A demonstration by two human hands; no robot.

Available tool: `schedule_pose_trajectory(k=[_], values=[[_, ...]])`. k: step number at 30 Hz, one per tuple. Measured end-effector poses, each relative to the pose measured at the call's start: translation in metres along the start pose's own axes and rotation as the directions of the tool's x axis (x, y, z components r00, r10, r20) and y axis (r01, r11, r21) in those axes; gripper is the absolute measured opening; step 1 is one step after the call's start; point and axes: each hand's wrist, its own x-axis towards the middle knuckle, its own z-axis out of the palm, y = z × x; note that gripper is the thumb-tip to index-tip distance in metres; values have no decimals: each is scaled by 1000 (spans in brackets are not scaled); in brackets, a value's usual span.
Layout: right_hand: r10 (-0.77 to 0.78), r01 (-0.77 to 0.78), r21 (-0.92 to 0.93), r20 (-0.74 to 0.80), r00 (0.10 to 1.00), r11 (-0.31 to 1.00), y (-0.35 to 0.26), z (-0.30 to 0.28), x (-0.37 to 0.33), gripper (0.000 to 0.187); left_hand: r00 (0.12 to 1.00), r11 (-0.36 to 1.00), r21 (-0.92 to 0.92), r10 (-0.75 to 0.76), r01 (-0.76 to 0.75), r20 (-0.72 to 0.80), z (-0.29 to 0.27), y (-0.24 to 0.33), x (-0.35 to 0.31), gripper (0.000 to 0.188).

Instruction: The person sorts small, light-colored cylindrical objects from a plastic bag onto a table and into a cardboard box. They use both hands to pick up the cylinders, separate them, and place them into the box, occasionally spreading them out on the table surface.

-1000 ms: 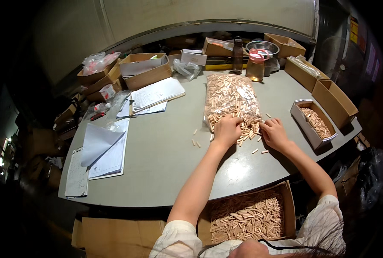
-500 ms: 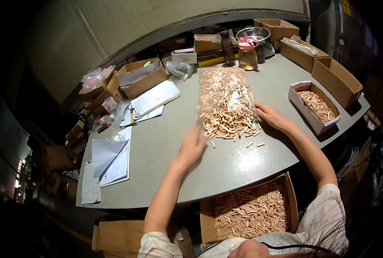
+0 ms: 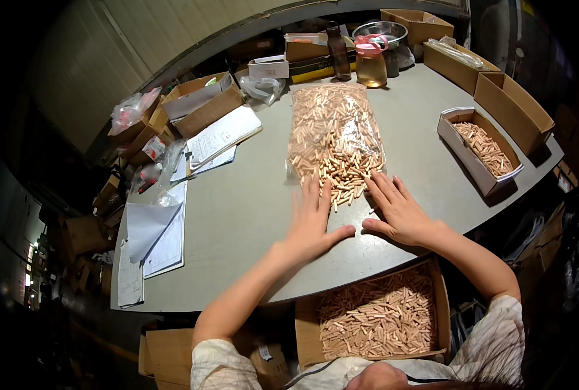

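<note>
A clear plastic bag (image 3: 325,114) full of short wooden dowels lies flat on the grey table (image 3: 250,214), its mouth toward me. Loose dowels (image 3: 349,182) spill out at that mouth in a low pile. My left hand (image 3: 315,224) rests at the pile's near left side, fingers stretched forward to the bag's edge. At the near right my right hand (image 3: 400,214) lies with fingers spread, fingertips against the dowels. Both thumbs point inward, a small gap between them. Neither hand grips anything.
Below the table edge, a large cardboard box (image 3: 307,331) holds many more dowels. A narrow white box (image 3: 447,130) of dowels stands at right beside a brown box (image 3: 510,114). Notebooks (image 3: 166,240) lie at left. A pink-lidded jug (image 3: 371,68) and dark bottle (image 3: 338,55) stand behind the bag.
My right hand has left the bag's right side and come to the near end of the pile. My left hand has turned inward, fingers forward. The stray dowels in front now sit closer or under my hands.
</note>
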Motion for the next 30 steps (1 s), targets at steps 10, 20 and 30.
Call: schedule_pose_trajectory(k=[10,20,30], values=[[-193,192,48,16,981,980,18,10,26,88,969,971,-110,222,-211,108,-10,-13,28,101],[-164,163,31,60,985,986,-53,-3,-28,96,967,982,-110,170,-152,189,-32,24,-43,93],[91,-77,-112,127,988,991,-55,-5,-25,99,980,998,-5,-56,58,193,-33,11,-45,115]])
